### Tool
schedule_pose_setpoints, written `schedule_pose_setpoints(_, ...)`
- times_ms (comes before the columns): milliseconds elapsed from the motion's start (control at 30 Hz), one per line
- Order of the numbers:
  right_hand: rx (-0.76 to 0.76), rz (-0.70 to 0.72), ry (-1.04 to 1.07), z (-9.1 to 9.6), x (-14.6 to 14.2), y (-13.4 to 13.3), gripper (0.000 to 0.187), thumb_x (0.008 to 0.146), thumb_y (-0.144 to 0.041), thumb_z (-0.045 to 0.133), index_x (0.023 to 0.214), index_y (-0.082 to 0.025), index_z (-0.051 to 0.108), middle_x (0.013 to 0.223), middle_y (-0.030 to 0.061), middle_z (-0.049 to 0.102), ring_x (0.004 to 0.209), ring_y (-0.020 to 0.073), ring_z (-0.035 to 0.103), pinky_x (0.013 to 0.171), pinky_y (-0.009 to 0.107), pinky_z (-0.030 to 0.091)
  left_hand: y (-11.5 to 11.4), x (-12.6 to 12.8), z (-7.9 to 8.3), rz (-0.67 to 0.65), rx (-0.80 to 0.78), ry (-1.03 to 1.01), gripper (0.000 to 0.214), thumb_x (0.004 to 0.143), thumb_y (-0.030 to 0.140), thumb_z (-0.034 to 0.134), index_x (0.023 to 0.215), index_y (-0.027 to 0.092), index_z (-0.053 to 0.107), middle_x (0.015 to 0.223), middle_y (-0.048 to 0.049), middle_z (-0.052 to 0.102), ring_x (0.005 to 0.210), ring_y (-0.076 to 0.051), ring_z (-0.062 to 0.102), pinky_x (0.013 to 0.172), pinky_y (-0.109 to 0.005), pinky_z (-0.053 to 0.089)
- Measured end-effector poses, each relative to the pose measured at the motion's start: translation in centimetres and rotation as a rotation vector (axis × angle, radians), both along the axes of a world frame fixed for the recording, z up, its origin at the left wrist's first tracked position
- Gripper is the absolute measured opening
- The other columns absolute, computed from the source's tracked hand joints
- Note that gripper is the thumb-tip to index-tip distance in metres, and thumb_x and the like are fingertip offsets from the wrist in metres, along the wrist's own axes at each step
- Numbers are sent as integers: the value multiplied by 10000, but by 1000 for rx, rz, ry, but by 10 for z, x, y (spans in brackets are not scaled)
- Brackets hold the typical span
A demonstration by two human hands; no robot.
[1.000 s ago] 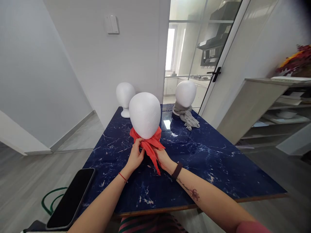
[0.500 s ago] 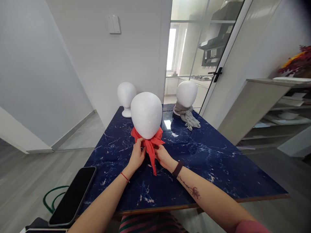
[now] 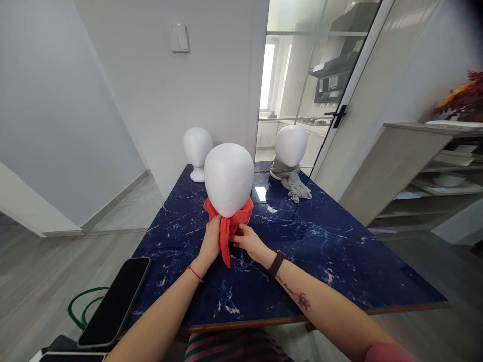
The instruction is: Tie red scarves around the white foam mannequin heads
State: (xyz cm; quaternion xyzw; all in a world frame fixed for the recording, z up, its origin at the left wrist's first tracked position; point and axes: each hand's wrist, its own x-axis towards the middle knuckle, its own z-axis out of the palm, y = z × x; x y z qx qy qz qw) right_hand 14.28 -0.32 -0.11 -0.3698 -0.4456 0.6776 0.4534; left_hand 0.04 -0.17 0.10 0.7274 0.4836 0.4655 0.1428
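A glossy dark-blue marble-patterned desk point(image 3: 298, 241) stands before a pale wall point(image 3: 219, 75) and a glass-paned door point(image 3: 290, 80). On it, a thin red cloth scarf point(image 3: 225, 241) circles the neck of the nearest smooth white foam head point(image 3: 229, 178). My left hand point(image 3: 211, 242) pinches the scarf below the chin; my right hand point(image 3: 251, 244) is beside its hanging end, fingers bent, whether gripping I cannot tell. The nearest head partly blocks a second white foam head point(image 3: 197, 146); a third white foam head point(image 3: 291, 145), behind to the right, wears a crinkled grey scarf point(image 3: 296, 185).
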Motion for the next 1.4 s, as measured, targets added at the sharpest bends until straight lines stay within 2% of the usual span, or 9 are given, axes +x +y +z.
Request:
schedule_pose_setpoints(167,42,-28,87,3,-1,-4,281,592,-212,727,847,-202,611,841,-21,630,672,83,529,536,168,397,-1,3,6,14,-22,-56,237,834,147,445,1038,190,556,949,-58,634,822,-181,565,773,-333,451)
schedule_pose_setpoints(333,-240,-35,372,8,4,-2,263,585,-125,687,792,-214,552,655,-84,534,510,28,438,469,129,350,0,3,4,26,-27,-44,307,808,112,462,1092,191,546,982,-66,639,855,-194,578,797,-352,455)
schedule_pose_setpoints(467,-370,-53,518,6,5,2,219,619,-125,637,793,-212,537,667,-70,540,491,34,462,421,124,342,1,1,-2,15,-5,-43,386,785,103,493,1162,188,503,1099,-93,611,952,-217,571,859,-385,438)
schedule_pose_setpoints(600,-314,-77,433,2,5,4,254,642,-198,705,840,-227,547,648,-65,538,484,47,472,407,140,349,2,0,-2,-8,-18,-63,364,791,125,504,1153,169,496,1105,-107,604,979,-222,572,869,-388,444)
schedule_pose_setpoints(833,-240,-89,325,1,4,6,194,596,-225,737,701,-206,574,649,-38,536,482,65,461,408,185,385,3,-1,-2,-28,-20,-68,403,769,87,499,1159,189,483,1115,-92,594,999,-215,571,889,-391,442)
schedule_pose_setpoints(1033,-220,-183,237,-6,5,7,168,582,-247,727,696,-220,608,754,10,610,604,126,567,497,237,459,2,1,1,-44,12,-84,348,791,53,419,1089,212,508,1063,-72,561,978,-197,543,867,-372,442)
schedule_pose_setpoints(1200,-175,-220,151,-5,5,-1,119,618,-268,686,661,-204,596,743,15,610,652,133,583,586,252,474,1,3,4,-23,8,-102,267,827,86,406,1043,203,511,1008,-64,546,945,-191,532,839,-354,438)
schedule_pose_setpoints(1300,-27,-219,-5,-2,1,-10,81,620,-230,662,655,-190,601,713,8,589,599,119,539,553,249,444,1,3,4,-19,4,-108,241,824,95,429,1026,194,513,983,-59,551,906,-183,533,813,-343,438)
schedule_pose_setpoints(1400,255,-239,-193,0,-4,-19,51,633,-178,637,637,-198,590,761,1,550,587,111,491,539,247,413,0,3,3,-15,4,-116,225,807,125,484,1020,189,515,952,-50,560,860,-179,536,780,-332,439)
